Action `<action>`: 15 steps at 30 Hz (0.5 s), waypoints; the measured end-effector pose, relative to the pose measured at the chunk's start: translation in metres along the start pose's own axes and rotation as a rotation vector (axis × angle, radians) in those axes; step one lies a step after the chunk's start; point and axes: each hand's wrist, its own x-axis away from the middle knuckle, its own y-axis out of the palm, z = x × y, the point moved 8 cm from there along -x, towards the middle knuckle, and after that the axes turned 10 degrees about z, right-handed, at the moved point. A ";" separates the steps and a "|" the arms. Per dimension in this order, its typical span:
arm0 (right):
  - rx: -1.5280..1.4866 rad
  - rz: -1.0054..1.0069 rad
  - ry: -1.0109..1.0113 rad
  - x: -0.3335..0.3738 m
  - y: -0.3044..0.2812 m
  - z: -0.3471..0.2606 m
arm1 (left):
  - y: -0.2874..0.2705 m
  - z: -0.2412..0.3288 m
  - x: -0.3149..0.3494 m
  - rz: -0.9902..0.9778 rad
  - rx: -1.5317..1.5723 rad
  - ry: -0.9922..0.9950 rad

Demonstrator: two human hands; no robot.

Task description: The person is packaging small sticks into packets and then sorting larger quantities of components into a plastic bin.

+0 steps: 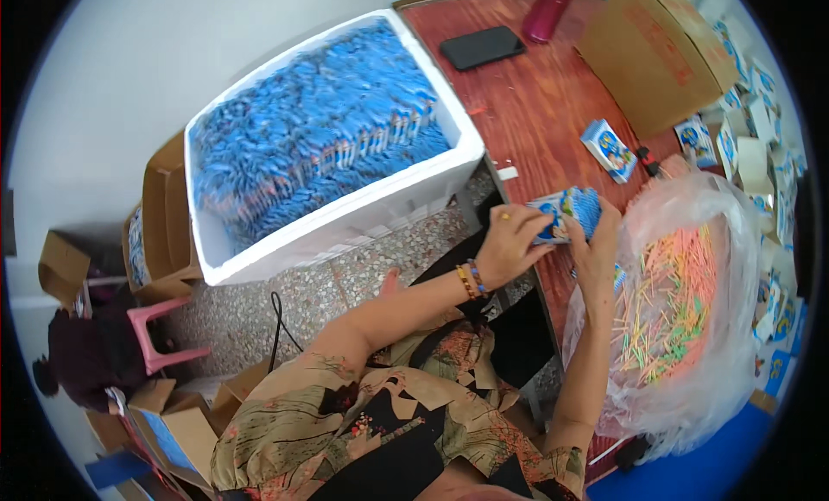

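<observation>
A white foam box (345,216) packed with blue packets sat beside the red-brown tabletop (535,104), where a black phone (482,47), a pink bottle (547,11) and a brown cardboard box (656,56) lay near a clear bag of coloured sticks (682,302).

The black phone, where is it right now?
In the head view, the black phone lies on the wooden table, between the white bin and the pink bottle.

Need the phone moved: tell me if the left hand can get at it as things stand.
Probably not at once: the left hand is gripping the blue packets; the phone lies far up the table, with nothing between them.
</observation>
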 end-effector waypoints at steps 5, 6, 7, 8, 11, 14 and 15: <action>-0.068 -0.047 0.133 0.005 0.000 0.017 | 0.010 0.007 -0.010 0.107 0.093 -0.030; -0.112 -0.018 0.177 0.003 0.001 0.019 | 0.010 0.004 -0.010 0.124 0.078 -0.035; -0.117 -0.028 0.162 0.000 0.003 0.013 | 0.011 0.003 -0.009 0.138 0.101 -0.023; -0.173 -0.036 0.261 0.001 0.001 0.011 | 0.006 0.006 -0.012 0.144 0.134 -0.016; -0.185 0.010 0.302 -0.009 0.002 -0.004 | -0.014 0.001 -0.028 0.196 0.161 -0.045; -0.278 0.054 0.135 -0.039 0.019 -0.071 | -0.067 -0.013 -0.061 0.229 0.021 0.027; -0.333 0.054 0.123 -0.051 0.031 -0.081 | -0.083 -0.017 -0.075 0.225 -0.031 0.037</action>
